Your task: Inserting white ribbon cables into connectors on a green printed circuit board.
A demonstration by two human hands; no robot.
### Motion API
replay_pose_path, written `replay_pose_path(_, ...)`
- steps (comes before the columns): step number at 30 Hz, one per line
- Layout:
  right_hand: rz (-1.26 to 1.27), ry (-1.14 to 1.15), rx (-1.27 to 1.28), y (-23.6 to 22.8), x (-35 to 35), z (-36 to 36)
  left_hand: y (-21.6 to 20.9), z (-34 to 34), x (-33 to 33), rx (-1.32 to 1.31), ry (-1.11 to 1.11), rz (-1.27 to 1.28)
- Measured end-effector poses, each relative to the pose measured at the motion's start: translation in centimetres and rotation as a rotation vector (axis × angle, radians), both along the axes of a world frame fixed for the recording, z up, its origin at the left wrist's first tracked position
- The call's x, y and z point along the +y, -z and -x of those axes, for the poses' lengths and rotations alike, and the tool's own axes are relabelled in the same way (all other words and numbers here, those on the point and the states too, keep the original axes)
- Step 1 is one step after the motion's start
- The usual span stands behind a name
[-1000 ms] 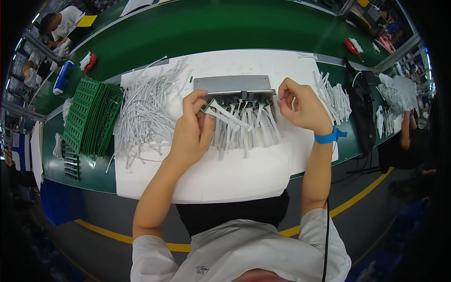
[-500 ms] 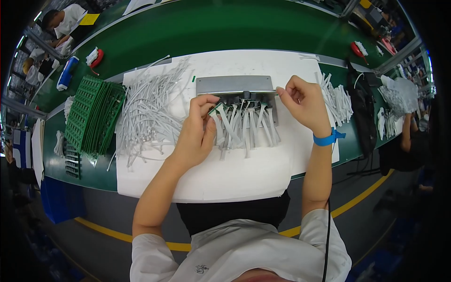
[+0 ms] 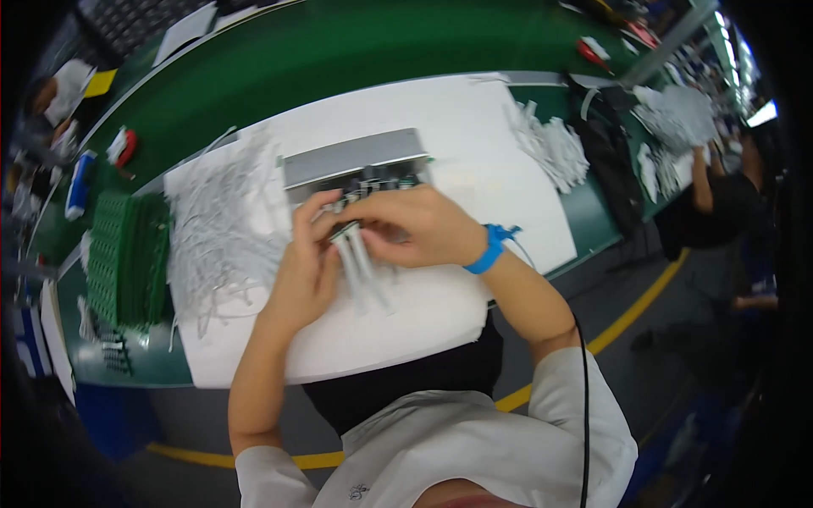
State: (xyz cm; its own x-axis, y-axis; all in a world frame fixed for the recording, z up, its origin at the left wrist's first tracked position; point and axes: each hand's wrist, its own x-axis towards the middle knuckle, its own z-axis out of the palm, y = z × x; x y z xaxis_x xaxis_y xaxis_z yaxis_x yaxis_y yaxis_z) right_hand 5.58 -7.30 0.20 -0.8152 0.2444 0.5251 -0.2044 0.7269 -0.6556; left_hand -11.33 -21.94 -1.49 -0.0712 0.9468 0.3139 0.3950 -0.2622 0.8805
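In front of a grey metal fixture (image 3: 356, 159), my two hands meet at a narrow green circuit board (image 3: 345, 231) with white flat cables (image 3: 362, 275) hanging from it. My left hand (image 3: 303, 275) is closed on the board from the left. From the right my right hand (image 3: 428, 227), with a blue band on its wrist, curls its fingers over the same board and covers most of it. Behind the knuckles, dark parts (image 3: 373, 178) show along the fixture. Blur hides the exact fingertip contact.
A heap of loose white cables (image 3: 222, 233) lies left on the white sheet (image 3: 474, 110), beside stacked green board panels (image 3: 127, 258). More white cables (image 3: 555, 152) lie at the right, near a black bag (image 3: 605, 161). Another person's arm (image 3: 701, 179) is at far right.
My right hand has come in from the right of the fixture to the board beside my left hand. Both hands now hold the board nearer to me. The whole view has turned and shifted.
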Motion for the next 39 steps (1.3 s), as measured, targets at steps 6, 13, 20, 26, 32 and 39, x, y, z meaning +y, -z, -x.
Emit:
replay_pose_path(6, 0.027, -0.039, 0.052, 0.7, -0.2, 0.1, -0.5, -0.2, 0.0, -0.022, 0.026, 0.104)
replay_pose_path(13, 0.081, -0.062, 0.044, 0.7, -0.4, 0.1, -1.3, 0.1, 0.4, 0.37, 0.008, -0.042)
replay_pose_path(20, -0.043, -0.002, -0.007, 0.4, -0.6, 0.0, -0.5, 0.2, 0.5, 0.601, -0.059, -0.06)
replay_pose_path(26, -0.027, 0.006, 0.049, 1.6, -0.9, 0.6, 0.2, 0.5, 0.0, 0.623, -0.046, -0.037)
replay_pose_path(32, -0.17, 0.101, 0.078, 1.9, -1.2, 0.8, -0.1, 0.5, 0.1, 0.645, -0.069, -0.021)
replay_pose_path(39, -0.256, 0.131, 0.129, 1.3, -1.1, 1.0, -1.0, 0.4, 0.0, 0.64, -0.207, 0.046)
